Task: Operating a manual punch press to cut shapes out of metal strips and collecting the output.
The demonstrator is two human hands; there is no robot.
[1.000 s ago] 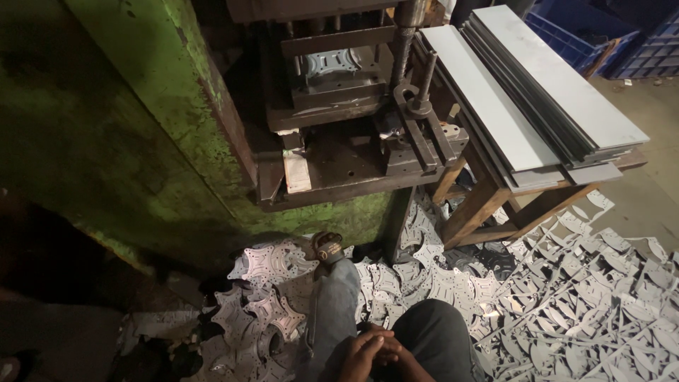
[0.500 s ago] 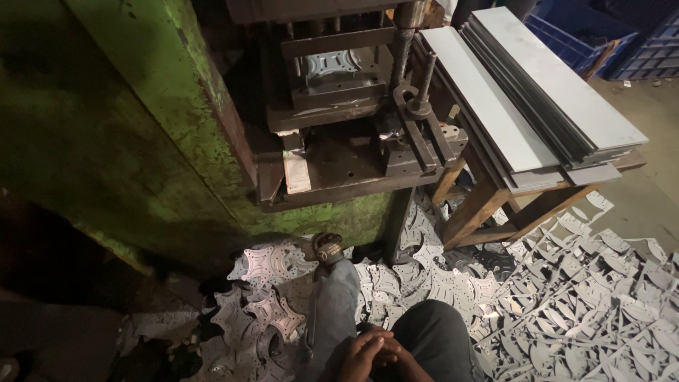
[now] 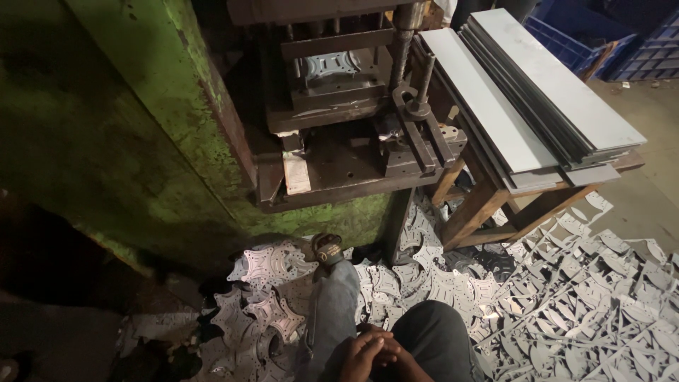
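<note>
Green press (image 3: 163, 141) up front; left hand (image 3: 361, 354) and right hand (image 3: 396, 357) clasped together on lap below it, holding nothing; stamped metal scrap (image 3: 566, 297) right of press.

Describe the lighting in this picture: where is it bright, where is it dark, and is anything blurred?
Head view: light falls on the stacked metal sheets and glints off the punched scrap; the lower left corner lies in deep shadow; the clasped hands at the bottom edge are dim and slightly soft.
</note>
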